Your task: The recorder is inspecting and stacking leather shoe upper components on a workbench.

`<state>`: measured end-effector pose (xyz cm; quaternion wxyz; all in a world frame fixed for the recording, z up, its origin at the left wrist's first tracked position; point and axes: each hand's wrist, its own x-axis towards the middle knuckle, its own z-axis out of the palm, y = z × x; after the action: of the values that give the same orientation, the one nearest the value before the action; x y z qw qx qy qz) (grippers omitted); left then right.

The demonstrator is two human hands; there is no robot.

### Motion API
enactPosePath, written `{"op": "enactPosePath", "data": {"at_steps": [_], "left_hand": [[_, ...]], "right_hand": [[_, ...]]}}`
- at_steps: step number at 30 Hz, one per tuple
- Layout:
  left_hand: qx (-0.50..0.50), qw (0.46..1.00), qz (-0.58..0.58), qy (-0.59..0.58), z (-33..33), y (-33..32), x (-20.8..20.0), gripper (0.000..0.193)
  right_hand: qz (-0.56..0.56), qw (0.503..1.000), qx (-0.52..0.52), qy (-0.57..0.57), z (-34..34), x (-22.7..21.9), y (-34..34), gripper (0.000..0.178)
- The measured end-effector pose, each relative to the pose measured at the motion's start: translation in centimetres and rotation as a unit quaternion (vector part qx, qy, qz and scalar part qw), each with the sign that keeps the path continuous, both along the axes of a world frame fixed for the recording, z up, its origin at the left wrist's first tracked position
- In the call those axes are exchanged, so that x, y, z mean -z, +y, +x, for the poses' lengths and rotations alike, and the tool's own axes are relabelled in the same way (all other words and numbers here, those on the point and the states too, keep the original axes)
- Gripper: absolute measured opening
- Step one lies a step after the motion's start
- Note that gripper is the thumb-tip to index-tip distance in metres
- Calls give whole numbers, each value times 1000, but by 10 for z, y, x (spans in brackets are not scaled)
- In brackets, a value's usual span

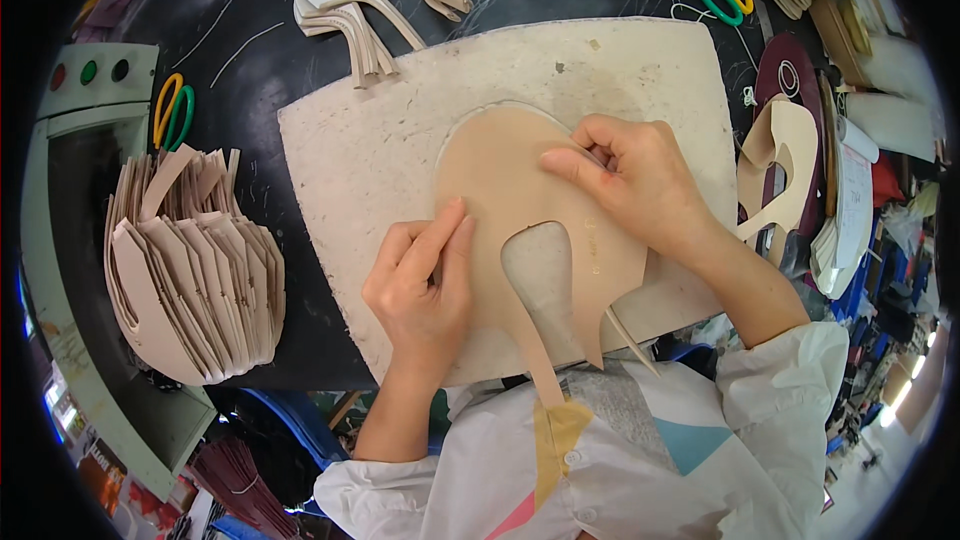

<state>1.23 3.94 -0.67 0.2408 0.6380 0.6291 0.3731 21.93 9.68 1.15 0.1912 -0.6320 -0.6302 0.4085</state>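
Both hands are flat on a tan leather shoe-upper piece (520,190) lying mid-frame on a pale work board (350,160) on the dark surface (250,30). Left hand (420,285) has its grip closed up, straight fingers pressing the piece's left edge. Right hand (640,180) pinches the upper right part, fingers curled. I'd say keep pressure even and smooth outward so it doesn't wrinkle. A stack of cut pieces (190,260) sits at left, scissors (172,110) above it.

White shirt (640,460) w/ yellow, blue, pink, grey patches; sleeves pushed up.
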Motion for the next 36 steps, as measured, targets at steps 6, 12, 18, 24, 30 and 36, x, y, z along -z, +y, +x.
{"op": "enactPosePath", "data": {"at_steps": [6, 12, 18, 24, 30, 36], "left_hand": [[-2, 1000, -6, -3, 0, 1, -1, 18], [29, 997, -67, 29, 1, 6, -11, 19], [261, 916, 96, 289, 5, 31, -21, 36], [317, 891, 72, 317, 7, 33, -23, 42], [327, 885, 63, 326, 9, 32, -27, 45], [435, 860, 67, 258, 29, 32, -30, 51]], "right_hand": [[0, 1000, -9, -10, -1, -2, 2, 35], [27, 998, -33, -53, -2, -2, 5, 33], [19, 997, -77, -1, 6, -13, 1, 27], [-203, 943, 115, 236, 39, -18, -50, 13], [-163, 958, 162, 172, 36, -13, -68, 10], [-48, 993, 88, 64, 30, -3, -71, 8]]}}
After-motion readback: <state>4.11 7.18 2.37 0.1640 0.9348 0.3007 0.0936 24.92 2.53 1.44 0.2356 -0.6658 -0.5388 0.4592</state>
